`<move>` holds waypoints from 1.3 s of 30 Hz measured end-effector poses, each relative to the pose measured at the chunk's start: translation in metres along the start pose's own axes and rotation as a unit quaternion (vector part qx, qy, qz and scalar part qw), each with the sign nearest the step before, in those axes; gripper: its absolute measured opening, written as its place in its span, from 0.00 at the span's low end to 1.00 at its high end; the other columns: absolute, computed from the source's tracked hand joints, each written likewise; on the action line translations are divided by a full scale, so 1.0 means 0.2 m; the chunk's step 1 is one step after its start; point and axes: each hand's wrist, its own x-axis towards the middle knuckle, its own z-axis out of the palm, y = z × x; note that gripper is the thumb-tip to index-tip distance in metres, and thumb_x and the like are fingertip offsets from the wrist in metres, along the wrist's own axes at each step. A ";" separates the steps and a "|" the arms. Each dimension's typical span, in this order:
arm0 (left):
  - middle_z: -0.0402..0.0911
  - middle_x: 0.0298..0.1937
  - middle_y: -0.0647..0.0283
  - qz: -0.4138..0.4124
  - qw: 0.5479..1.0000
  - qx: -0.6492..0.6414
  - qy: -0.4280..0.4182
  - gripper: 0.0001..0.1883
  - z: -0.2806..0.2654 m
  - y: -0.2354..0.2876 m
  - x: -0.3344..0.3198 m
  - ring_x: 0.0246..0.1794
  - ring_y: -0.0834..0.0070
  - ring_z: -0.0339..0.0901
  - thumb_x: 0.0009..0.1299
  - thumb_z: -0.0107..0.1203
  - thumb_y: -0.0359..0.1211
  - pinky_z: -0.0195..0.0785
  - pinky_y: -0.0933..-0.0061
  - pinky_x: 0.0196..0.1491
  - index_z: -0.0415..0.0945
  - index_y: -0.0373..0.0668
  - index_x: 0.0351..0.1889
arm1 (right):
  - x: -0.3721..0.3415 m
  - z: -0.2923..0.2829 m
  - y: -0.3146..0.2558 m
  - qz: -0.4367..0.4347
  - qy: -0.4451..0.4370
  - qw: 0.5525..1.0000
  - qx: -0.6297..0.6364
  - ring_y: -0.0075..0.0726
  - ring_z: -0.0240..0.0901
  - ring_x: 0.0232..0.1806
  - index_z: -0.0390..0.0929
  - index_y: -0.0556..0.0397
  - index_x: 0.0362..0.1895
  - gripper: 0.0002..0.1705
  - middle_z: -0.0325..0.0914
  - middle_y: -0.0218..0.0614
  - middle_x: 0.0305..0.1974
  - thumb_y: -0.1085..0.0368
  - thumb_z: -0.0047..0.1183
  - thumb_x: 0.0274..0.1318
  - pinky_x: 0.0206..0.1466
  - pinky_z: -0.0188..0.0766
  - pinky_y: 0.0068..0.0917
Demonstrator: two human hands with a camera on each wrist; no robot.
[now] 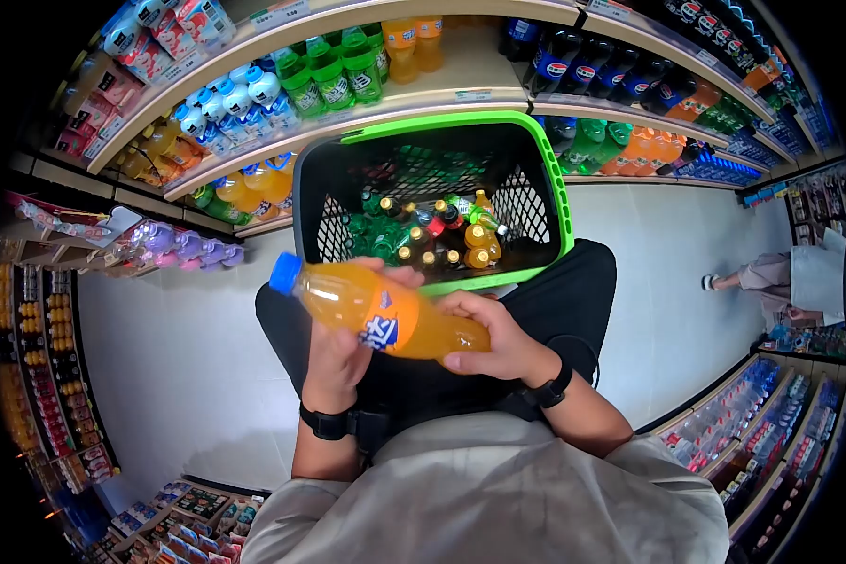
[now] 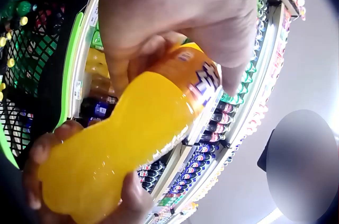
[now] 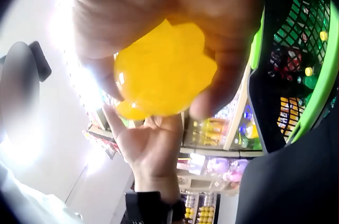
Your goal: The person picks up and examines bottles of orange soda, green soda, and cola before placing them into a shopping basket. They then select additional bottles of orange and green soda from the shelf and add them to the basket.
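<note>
A large orange soda bottle (image 1: 432, 331) with a blue cap lies tilted across both hands above the lap, cap toward the upper left. The left hand (image 1: 340, 343) holds it around the label and upper part. At the base, the right hand (image 1: 500, 340) grips it with thumb and fingers. In the left wrist view the bottle (image 2: 143, 123) shows its label partly covered by the left hand (image 2: 180, 17). The right wrist view shows the bottle's base (image 3: 164, 70) inside the right hand (image 3: 169, 12).
A black basket with a green rim (image 1: 562, 188) stands between the knees, holding several small bottles (image 1: 428, 258). Drink shelves (image 1: 423, 94) rise behind it. More shelves line both sides. Another person (image 1: 771, 277) is at the right on the pale floor (image 1: 672, 282).
</note>
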 end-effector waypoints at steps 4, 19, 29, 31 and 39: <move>0.77 0.59 0.44 0.028 0.981 -0.106 -0.163 0.48 -0.05 -0.08 0.01 0.64 0.46 0.73 0.51 0.74 0.58 0.68 0.48 0.65 0.61 0.45 0.62 | -0.04 -0.01 -0.01 0.030 -0.075 0.986 0.149 0.26 0.69 0.54 0.69 0.60 0.57 0.24 0.75 0.34 0.51 0.60 0.57 0.61 0.60 0.65 0.25; 0.79 0.50 0.56 -0.077 0.975 -0.070 0.195 0.23 -0.05 -0.15 0.03 0.52 0.62 0.79 0.76 0.51 0.46 0.72 0.52 0.61 0.66 0.44 0.62 | 0.00 0.03 0.04 0.026 -0.009 0.998 -0.062 0.25 0.73 0.51 0.69 0.59 0.60 0.30 0.77 0.34 0.49 0.61 0.66 0.58 0.54 0.71 0.25; 0.69 0.68 0.50 -0.046 0.998 -0.042 0.010 0.36 0.09 -0.12 0.04 0.72 0.50 0.64 0.74 0.55 0.52 0.61 0.52 0.70 0.57 0.42 0.72 | -0.05 -0.07 -0.01 0.089 -0.040 0.981 0.166 0.30 0.78 0.45 0.70 0.61 0.60 0.28 0.80 0.39 0.45 0.57 0.57 0.62 0.46 0.76 0.27; 0.68 0.68 0.47 -0.044 0.995 -0.082 -0.037 0.45 0.06 -0.15 0.04 0.72 0.47 0.64 0.68 0.58 0.60 0.61 0.44 0.70 0.53 0.43 0.74 | -0.07 -0.12 -0.05 0.136 -0.112 0.942 0.287 0.34 0.80 0.42 0.69 0.62 0.60 0.30 0.79 0.41 0.44 0.54 0.54 0.62 0.42 0.79 0.29; 0.75 0.47 0.56 -0.071 0.961 -0.262 -0.057 0.39 -0.02 -0.28 0.07 0.50 0.60 0.77 0.67 0.53 0.65 0.72 0.45 0.58 0.62 0.44 0.62 | -0.06 -0.02 -0.05 0.129 -0.139 0.960 0.207 0.26 0.68 0.60 0.62 0.62 0.69 0.32 0.72 0.35 0.58 0.57 0.51 0.68 0.62 0.65 0.25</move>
